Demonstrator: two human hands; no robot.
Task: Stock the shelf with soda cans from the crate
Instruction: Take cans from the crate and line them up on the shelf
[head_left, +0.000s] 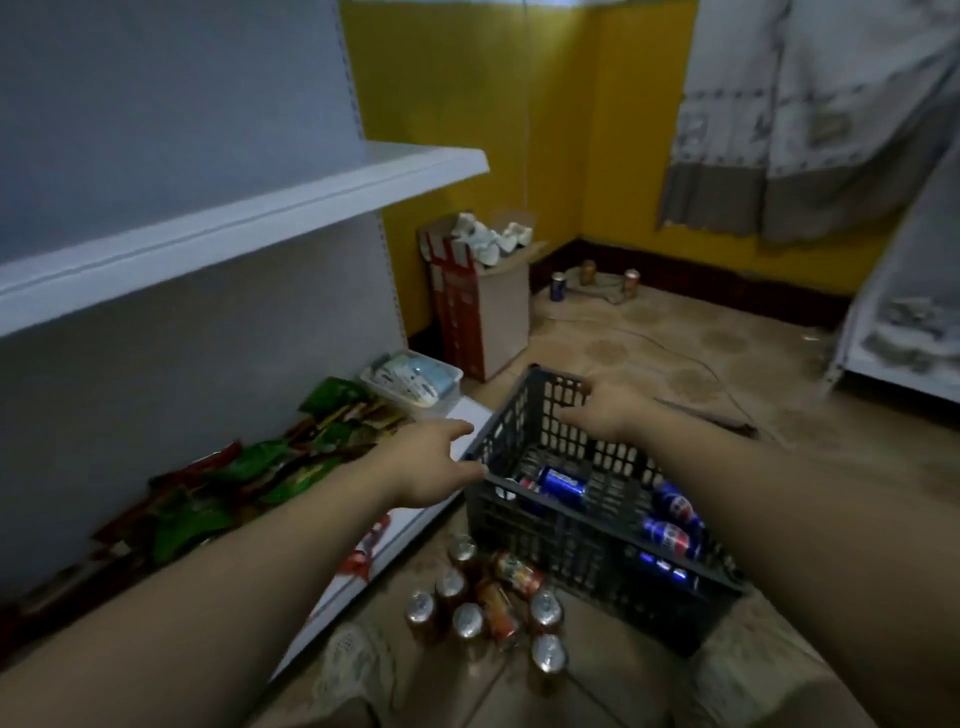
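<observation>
Left grip (434, 461) released beside the crate (566, 543), right grip (602, 410) at its rim, hold unclear; I reckon those slick, rigid soda cans (563, 483) want taking mid-body.

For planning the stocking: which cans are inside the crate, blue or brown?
The blue cans lie on their sides inside the crate; the brown cans are outside it, on the floor by its near corner.

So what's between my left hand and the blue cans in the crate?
In the head view, only the crate's mesh side wall: the left hand is at its rim outside, and the blue cans lie on the crate floor just inside.
</observation>
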